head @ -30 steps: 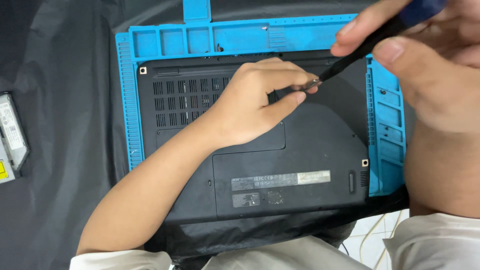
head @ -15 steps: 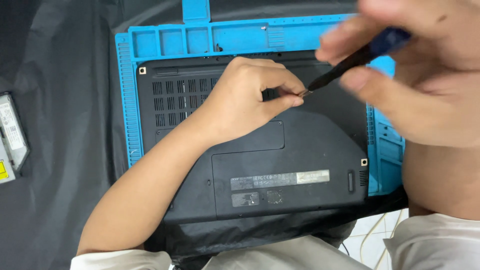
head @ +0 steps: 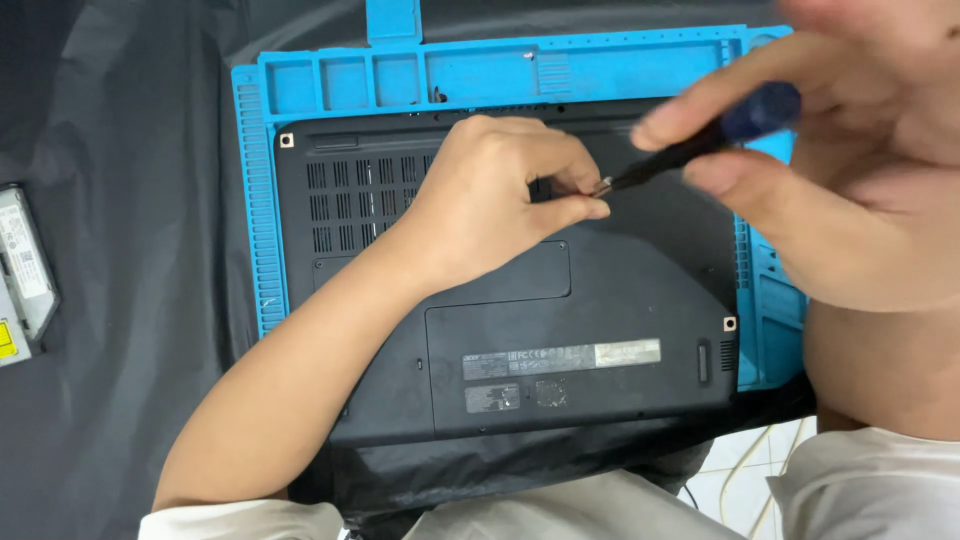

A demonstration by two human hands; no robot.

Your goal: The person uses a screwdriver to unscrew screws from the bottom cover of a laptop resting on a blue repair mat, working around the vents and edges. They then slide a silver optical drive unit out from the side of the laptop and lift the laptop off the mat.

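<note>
On the blue work mat (head: 300, 85), a black laptop (head: 600, 300) lay upside down, its underside within easy reach. The left hand (head: 500, 200) pinched thumb and forefinger together on a tiny screw (head: 603, 186) at the screwdriver (head: 700, 145) tip, steadying it, while the right hand (head: 850, 170) gripped the screwdriver's blue handle, fingers closed around it.

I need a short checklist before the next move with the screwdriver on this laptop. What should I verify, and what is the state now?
1. Laptop lies bottom-up, flat on the blue mat: ok.
2. Screwdriver gripped by the right hand: ok.
3. Left hand pinches at the screwdriver tip: ok.
4. Whether a screw sits on the tip: cannot tell, too small and blurred.
5. Mat tray compartments within reach of the hands: ok.
6. Sharp view of the right hand: not ok, blurred.
</note>
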